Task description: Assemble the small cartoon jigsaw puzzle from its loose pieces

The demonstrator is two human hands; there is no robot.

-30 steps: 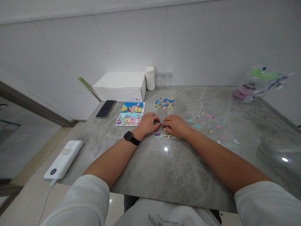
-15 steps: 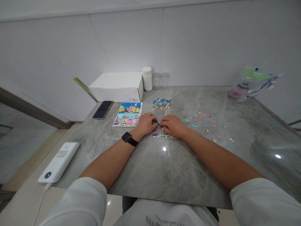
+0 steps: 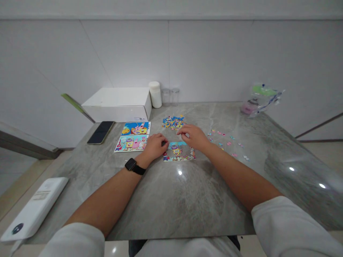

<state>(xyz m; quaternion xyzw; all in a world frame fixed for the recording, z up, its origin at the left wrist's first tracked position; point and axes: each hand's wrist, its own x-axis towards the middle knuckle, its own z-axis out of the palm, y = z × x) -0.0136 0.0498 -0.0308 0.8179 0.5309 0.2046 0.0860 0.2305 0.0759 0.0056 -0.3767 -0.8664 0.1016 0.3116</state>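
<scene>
A small cartoon jigsaw puzzle lies assembled on the grey marble table. My left hand, with a black watch on its wrist, rests at the puzzle's left edge with its fingers curled. Just beyond the puzzle's far edge my right hand hovers with its fingers pinched together; what they hold is too small to make out. A heap of loose puzzle pieces lies just behind the hands. More scattered pieces lie to the right.
Two cartoon picture cards lie left of the puzzle, beside a dark phone. A white box, a white jar and two clear jars stand at the wall. A white power bank sits near left, a plastic bag far right.
My hands have drawn apart off the puzzle, which now shows whole. The right hand moved back toward the heap of pieces. The camera turned left and the view shifted.
</scene>
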